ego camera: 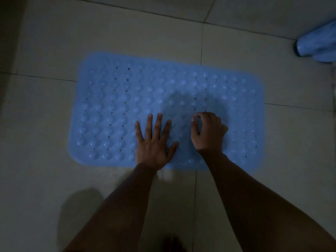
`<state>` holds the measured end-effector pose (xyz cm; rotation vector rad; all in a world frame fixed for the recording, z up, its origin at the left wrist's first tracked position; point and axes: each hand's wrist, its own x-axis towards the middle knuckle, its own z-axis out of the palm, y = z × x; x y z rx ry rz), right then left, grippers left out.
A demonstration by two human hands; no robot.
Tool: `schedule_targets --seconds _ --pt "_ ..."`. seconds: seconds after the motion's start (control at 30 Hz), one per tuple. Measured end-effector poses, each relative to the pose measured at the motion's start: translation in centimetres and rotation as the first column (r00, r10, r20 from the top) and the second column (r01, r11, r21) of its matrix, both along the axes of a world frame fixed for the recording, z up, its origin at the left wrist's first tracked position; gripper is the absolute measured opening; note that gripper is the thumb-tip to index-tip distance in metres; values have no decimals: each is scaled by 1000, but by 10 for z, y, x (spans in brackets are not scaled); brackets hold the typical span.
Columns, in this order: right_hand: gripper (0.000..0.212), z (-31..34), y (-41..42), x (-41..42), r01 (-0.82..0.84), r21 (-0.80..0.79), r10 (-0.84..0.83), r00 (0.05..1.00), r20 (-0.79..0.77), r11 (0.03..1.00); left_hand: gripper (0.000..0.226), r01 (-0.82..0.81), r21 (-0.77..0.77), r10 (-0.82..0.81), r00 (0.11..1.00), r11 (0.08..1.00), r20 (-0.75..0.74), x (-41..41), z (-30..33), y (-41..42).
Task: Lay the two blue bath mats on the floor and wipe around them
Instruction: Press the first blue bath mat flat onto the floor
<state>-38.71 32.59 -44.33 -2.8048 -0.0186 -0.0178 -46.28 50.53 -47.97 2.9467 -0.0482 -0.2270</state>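
Note:
One blue bath mat (112, 110) lies spread flat on the tiled floor, with rows of bumps and small holes facing up. My left hand (154, 142) presses flat on its near edge, fingers straight and spread. Just to the right, my right hand (207, 133) rests on the mat with its fingers curled under; nothing shows inside them. A second blue mat (316, 46) lies rolled up at the far right edge, partly cut off by the frame.
Pale floor tiles (54, 179) with dark grout lines surround the mat on all sides. The light is dim. A dark wall or edge runs down the far left. A dark shape, perhaps my foot (174, 244), shows at the bottom.

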Motion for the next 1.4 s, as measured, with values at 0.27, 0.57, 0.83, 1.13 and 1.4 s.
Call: schedule_targets --seconds 0.27,0.57,0.83,1.13,1.4 --pt "31 -7 7 3 -17 -9 17 999 -42 1000 81 -17 -23 16 1000 1000 -2 2 0 -1" --pt "31 12 17 -3 -85 -32 86 995 41 996 90 7 -57 -16 985 998 -170 6 9 -2" --pt "24 49 88 -23 -214 25 209 970 127 976 54 -188 -212 208 975 959 75 -5 55 80" --pt "62 -26 184 -77 -366 -51 355 922 -158 929 55 -351 -88 358 930 932 79 -31 43 149" --pt "65 -35 187 -88 -363 -149 346 930 -126 920 50 -414 -96 422 901 905 102 -38 32 162"
